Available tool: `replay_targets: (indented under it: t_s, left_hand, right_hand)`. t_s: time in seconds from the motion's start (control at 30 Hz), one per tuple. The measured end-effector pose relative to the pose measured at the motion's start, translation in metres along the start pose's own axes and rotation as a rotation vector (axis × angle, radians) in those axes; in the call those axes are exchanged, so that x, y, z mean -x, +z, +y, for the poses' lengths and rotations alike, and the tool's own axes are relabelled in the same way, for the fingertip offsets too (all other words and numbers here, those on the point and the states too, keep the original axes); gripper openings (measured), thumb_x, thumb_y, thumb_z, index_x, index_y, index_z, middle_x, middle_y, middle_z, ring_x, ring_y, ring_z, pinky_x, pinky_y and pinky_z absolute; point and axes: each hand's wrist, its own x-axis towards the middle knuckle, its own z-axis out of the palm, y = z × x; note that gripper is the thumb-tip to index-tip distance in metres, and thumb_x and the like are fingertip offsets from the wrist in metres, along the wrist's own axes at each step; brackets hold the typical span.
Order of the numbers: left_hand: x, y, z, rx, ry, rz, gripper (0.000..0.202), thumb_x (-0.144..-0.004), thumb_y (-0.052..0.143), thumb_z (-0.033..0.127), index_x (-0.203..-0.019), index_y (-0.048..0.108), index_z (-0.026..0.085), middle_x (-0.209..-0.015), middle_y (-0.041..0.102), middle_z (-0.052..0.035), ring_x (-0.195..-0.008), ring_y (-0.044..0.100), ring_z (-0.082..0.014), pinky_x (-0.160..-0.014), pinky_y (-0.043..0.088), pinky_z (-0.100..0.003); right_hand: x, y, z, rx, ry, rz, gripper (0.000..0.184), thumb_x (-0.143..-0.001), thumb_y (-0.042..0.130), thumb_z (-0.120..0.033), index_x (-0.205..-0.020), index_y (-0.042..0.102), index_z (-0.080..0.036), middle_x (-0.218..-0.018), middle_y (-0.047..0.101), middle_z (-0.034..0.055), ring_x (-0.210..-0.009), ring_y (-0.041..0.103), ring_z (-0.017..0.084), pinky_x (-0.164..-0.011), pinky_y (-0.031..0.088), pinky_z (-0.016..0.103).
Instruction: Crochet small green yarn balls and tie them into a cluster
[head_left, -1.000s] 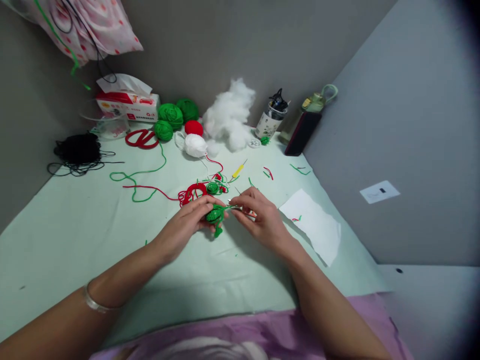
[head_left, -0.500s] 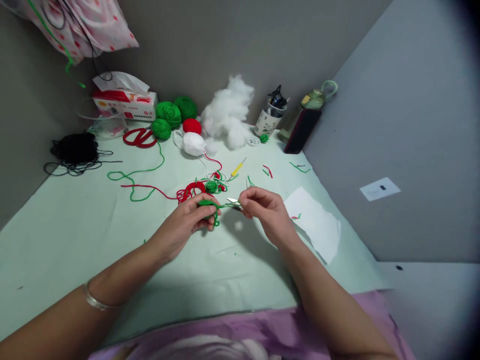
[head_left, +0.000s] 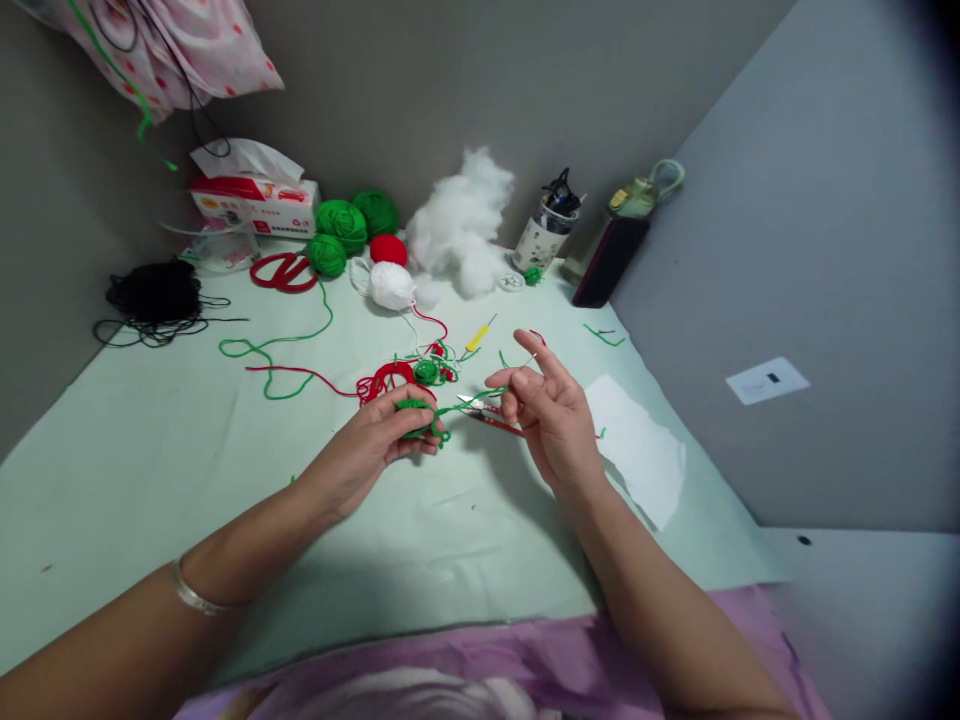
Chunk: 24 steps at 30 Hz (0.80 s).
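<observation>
Pinched in my left hand (head_left: 379, 430) is a small green crocheted piece (head_left: 414, 406), with a curly green bit hanging from its side. Green yarn (head_left: 472, 401) runs from it across to my right hand (head_left: 553, 415). My right thumb and fingers close on a thin needle (head_left: 532, 358) whose tip sticks up, while the index finger points away. Thread snips (head_left: 491, 416) with red handles lie on the table under the yarn, partly behind my right hand. Just beyond, a red yarn bundle (head_left: 386, 380) lies beside a small green coil (head_left: 426, 372).
Farther back are a yellow-handled hook (head_left: 478, 336), red scissors (head_left: 285, 272), green yarn balls (head_left: 341, 226), white stuffing (head_left: 457, 225), a pen cup (head_left: 544, 236) and a bottle (head_left: 615, 245). Black yarn (head_left: 155, 300) sits left; torn white paper (head_left: 637, 450) lies right.
My right hand has moved right and slightly up, its index finger now extended and the needle showing. The yarn stretches longer between my hands. More of the snips shows.
</observation>
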Motion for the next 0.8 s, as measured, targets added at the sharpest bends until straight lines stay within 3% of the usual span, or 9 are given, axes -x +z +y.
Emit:
replay_targets:
  t_s: [0.1,0.17,0.43,0.63,0.8]
  left_hand:
    - [0.0004,0.0005,-0.0001,-0.006,-0.010,0.004,0.012,-0.090,0.070,0.029,-0.092,0.062,0.020,-0.082,0.070,0.0013,-0.076,0.065,-0.0118,-0.072,0.050,-0.024]
    - [0.0006,0.0015,-0.0003,-0.010,-0.010,-0.004,0.012,-0.090,0.070,0.028,-0.093,0.062,0.020,-0.081,0.069,0.0014,-0.074,0.063,-0.0113,-0.070,0.050,-0.023]
    - [0.0009,0.0035,0.0012,-0.042,0.014,0.027,0.011,-0.088,0.068,0.026,-0.086,0.061,0.019,-0.077,0.064,0.0021,-0.065,0.059,-0.0097,-0.061,0.048,-0.022]
    - [0.0010,0.0040,0.0021,-0.023,0.008,0.046,0.014,-0.085,0.071,0.028,-0.086,0.061,0.018,-0.074,0.063,0.0024,-0.062,0.057,-0.0093,-0.058,0.047,-0.021]
    - [0.0002,0.0021,0.0031,-0.038,0.010,0.057,0.017,-0.084,0.074,0.029,-0.091,0.064,0.018,-0.071,0.060,0.0031,-0.065,0.057,-0.0088,-0.062,0.045,-0.019]
  right_hand:
    - [-0.0020,-0.0017,0.0016,-0.006,-0.045,0.038,0.022,-0.085,0.076,-0.032,-0.104,0.070,-0.022,-0.088,0.077,0.0016,-0.056,0.051,0.008,-0.052,0.043,0.023]
    - [-0.0032,-0.0030,0.0028,-0.024,-0.062,0.053,0.014,-0.086,0.075,-0.029,-0.096,0.072,-0.021,-0.089,0.077,0.0020,-0.057,0.051,0.008,-0.053,0.043,0.022]
    - [-0.0069,-0.0052,0.0044,-0.063,-0.134,0.170,0.013,-0.081,0.078,-0.028,-0.091,0.073,-0.022,-0.088,0.076,0.0003,-0.056,0.051,0.006,-0.051,0.044,0.019]
    - [-0.0034,-0.0016,0.0045,-0.028,-0.075,0.094,0.017,-0.084,0.077,-0.032,-0.097,0.073,-0.022,-0.079,0.074,-0.0008,-0.053,0.053,0.006,-0.050,0.044,0.018]
    - [-0.0012,-0.0017,0.0021,0.017,-0.059,0.050,0.015,-0.081,0.080,-0.034,-0.082,0.073,-0.021,-0.069,0.069,-0.0024,-0.052,0.052,0.006,-0.050,0.041,0.019]
